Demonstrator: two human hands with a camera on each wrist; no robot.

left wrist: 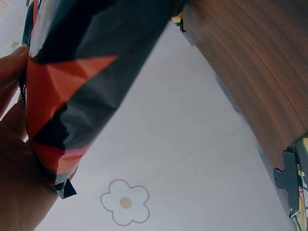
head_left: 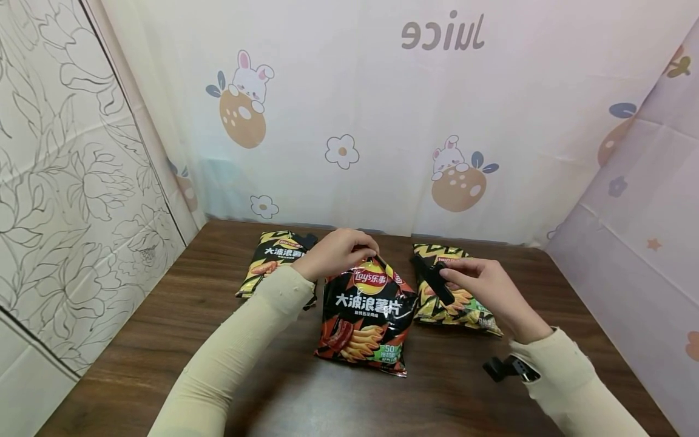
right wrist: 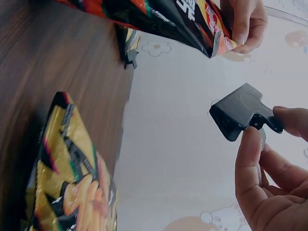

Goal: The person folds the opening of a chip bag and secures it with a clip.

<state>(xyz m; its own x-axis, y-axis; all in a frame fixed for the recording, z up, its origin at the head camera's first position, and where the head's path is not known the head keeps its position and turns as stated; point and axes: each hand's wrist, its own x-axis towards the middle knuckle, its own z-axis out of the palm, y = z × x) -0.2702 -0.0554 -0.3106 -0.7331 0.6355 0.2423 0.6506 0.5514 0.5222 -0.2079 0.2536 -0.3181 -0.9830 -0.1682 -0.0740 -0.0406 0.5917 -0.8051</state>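
Note:
A red and black chip bag (head_left: pixel 368 315) stands upright at the middle of the table, its top edge pinched by my left hand (head_left: pixel 340 252). In the left wrist view the bag (left wrist: pixel 82 86) hides part of that hand (left wrist: pixel 19 144). My right hand (head_left: pixel 488 288) holds a black clip (head_left: pixel 434 279) over the yellow bag on the right. The right wrist view shows the clip (right wrist: pixel 240 110) pinched by its handles between thumb and fingers (right wrist: pixel 250 168), apart from the red bag (right wrist: pixel 168 21).
A yellow and black bag (head_left: pixel 262 261) with a black clip (head_left: pixel 306 240) at its top lies at the back left, partly behind my left arm. Another yellow bag (head_left: pixel 464 309) lies right of the red one. A patterned curtain (head_left: pixel 349 109) hangs behind the wooden table (head_left: pixel 306 394).

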